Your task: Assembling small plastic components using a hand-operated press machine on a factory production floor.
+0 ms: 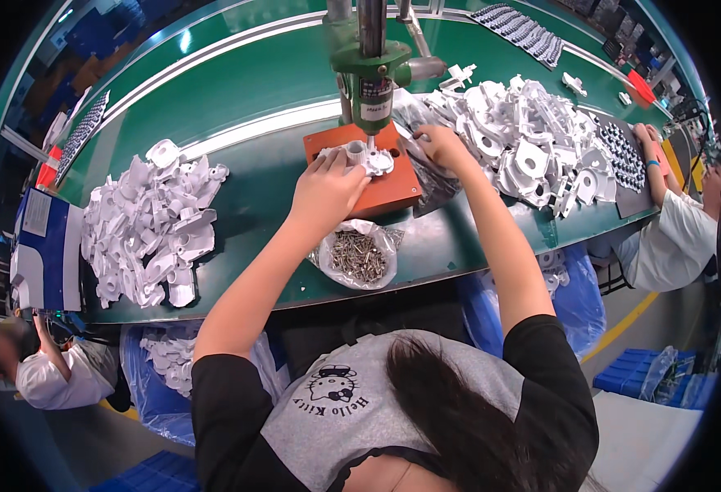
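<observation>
My left hand (328, 184) grips a white molded plastic part (380, 163), which sits on an orange block (397, 195). Right above that part is the narrow tip of a green press (374, 102); whether the two touch, I cannot tell. To the block's right, my right hand (444, 148) is closed, fingertips drawn together beside a clear plastic bag (436, 184). Anything between those fingers is too small to make out. Close to the table's front edge, an open plastic bag holds many small metal pins (359, 256).
Heaps of white plastic parts lie left (151, 225) and right (533, 139) on the green table (270, 193). A blue and white box (46, 250) stands far left. Below the edge are blue-lined bins (578, 299). Co-workers sit at both sides, one sleeve (676, 242) at right.
</observation>
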`<state>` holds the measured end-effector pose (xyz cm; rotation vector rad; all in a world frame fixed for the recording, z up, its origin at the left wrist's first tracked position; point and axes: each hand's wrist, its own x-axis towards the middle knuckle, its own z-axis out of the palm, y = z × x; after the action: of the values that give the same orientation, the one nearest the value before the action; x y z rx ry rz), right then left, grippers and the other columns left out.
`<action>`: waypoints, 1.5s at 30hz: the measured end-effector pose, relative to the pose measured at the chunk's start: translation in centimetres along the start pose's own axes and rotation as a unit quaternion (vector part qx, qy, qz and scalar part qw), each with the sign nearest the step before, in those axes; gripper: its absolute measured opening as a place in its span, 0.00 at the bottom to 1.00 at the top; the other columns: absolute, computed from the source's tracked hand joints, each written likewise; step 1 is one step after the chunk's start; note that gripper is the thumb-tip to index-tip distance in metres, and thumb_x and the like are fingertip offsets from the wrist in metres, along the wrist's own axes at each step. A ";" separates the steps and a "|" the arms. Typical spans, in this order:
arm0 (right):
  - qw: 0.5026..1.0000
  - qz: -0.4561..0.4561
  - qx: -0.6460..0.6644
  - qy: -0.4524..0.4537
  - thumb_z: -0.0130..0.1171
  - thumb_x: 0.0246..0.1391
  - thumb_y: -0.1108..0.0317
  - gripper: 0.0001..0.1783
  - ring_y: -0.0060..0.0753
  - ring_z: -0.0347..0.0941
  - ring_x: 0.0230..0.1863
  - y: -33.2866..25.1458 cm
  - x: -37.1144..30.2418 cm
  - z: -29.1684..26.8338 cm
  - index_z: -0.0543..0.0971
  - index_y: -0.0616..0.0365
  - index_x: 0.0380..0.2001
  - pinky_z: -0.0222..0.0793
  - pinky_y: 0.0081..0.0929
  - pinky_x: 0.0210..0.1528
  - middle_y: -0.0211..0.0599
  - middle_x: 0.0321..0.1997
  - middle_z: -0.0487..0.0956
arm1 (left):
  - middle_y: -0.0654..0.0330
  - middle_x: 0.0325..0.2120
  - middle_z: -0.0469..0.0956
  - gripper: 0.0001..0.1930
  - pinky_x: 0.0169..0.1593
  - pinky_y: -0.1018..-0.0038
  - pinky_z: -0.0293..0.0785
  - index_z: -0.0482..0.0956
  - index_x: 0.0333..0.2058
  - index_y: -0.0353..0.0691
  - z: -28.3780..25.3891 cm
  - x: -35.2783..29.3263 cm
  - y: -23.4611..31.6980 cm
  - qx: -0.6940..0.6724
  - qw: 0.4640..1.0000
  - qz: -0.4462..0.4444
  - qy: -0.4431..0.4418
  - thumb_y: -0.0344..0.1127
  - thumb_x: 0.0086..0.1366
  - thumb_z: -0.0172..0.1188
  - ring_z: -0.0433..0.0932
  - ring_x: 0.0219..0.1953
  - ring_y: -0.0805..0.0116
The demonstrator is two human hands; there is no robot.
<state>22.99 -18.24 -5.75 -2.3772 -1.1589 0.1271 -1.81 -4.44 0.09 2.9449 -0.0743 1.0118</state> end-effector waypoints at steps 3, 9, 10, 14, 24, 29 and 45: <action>1.000 0.002 -0.008 -0.016 0.50 0.45 0.68 0.13 0.52 0.74 0.42 0.0 0.9 0.1 0.81 0.50 0.35 0.70 0.42 0.45 0.48 0.38 0.79 | 0.49 0.37 0.76 0.05 0.50 0.62 0.72 0.73 0.30 0.39 0.2 -0.6 -0.6 -0.015 1.000 -0.004 -0.002 0.33 0.57 0.56 0.76 0.45 0.52; 0.997 0.009 -0.055 0.056 0.50 0.50 0.64 0.12 0.52 0.75 0.40 -1.8 0.6 -0.3 0.79 0.54 0.34 0.70 0.42 0.42 0.47 0.36 0.79 | 0.42 0.44 0.74 0.08 0.56 0.58 0.66 0.75 0.32 0.39 1.1 -1.3 -0.4 -0.043 0.998 -0.033 -0.035 0.37 0.58 0.57 0.72 0.51 0.46; 0.991 -0.011 -0.051 0.119 0.50 0.52 0.63 0.12 0.52 0.74 0.39 -1.7 0.4 -0.2 0.78 0.57 0.33 0.70 0.41 0.41 0.47 0.34 0.79 | 0.40 0.46 0.73 0.10 0.57 0.57 0.64 0.75 0.33 0.39 1.1 -1.6 0.0 -0.042 0.998 -0.037 -0.031 0.39 0.58 0.57 0.71 0.52 0.44; 0.979 -0.031 0.114 0.164 0.57 0.51 0.70 0.08 0.42 0.77 0.33 -4.2 -1.1 -2.5 0.74 0.62 0.32 0.70 0.31 0.36 0.46 0.32 0.79 | 0.37 0.48 0.71 0.12 0.60 0.56 0.61 0.74 0.33 0.38 1.1 -2.0 0.4 -0.099 0.993 -0.060 0.008 0.41 0.57 0.58 0.68 0.54 0.44; 0.960 -0.131 0.227 0.099 0.61 0.47 0.74 0.09 0.32 0.77 0.35 -10.2 -4.4 -0.7 0.79 0.66 0.34 0.70 0.25 0.42 0.41 0.35 0.80 | 0.39 0.47 0.71 0.13 0.60 0.57 0.61 0.75 0.32 0.36 1.7 -2.3 0.5 -0.106 0.989 -0.097 0.032 0.40 0.53 0.59 0.68 0.54 0.45; 0.957 -0.153 0.199 0.141 0.60 0.48 0.74 0.08 0.35 0.77 0.37 -10.4 -4.9 -0.2 0.80 0.66 0.33 0.70 0.26 0.43 0.43 0.36 0.81 | 0.41 0.48 0.71 0.13 0.60 0.57 0.61 0.75 0.32 0.36 2.1 -2.6 0.4 -0.096 0.990 -0.099 0.039 0.40 0.53 0.59 0.68 0.54 0.46; 0.944 -0.295 -0.008 0.146 0.60 0.46 0.69 0.14 0.43 0.71 0.43 -10.0 -6.4 -0.6 0.80 0.61 0.38 0.65 0.36 0.47 0.35 0.45 0.79 | 0.42 0.46 0.73 0.14 0.59 0.57 0.62 0.75 0.34 0.35 2.1 -2.5 0.3 -0.084 0.991 -0.085 0.051 0.39 0.52 0.60 0.70 0.52 0.47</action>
<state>11.91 -18.18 -1.44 -1.8728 -1.6533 -0.4216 -2.52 -4.76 -3.07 2.6897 0.0874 1.0728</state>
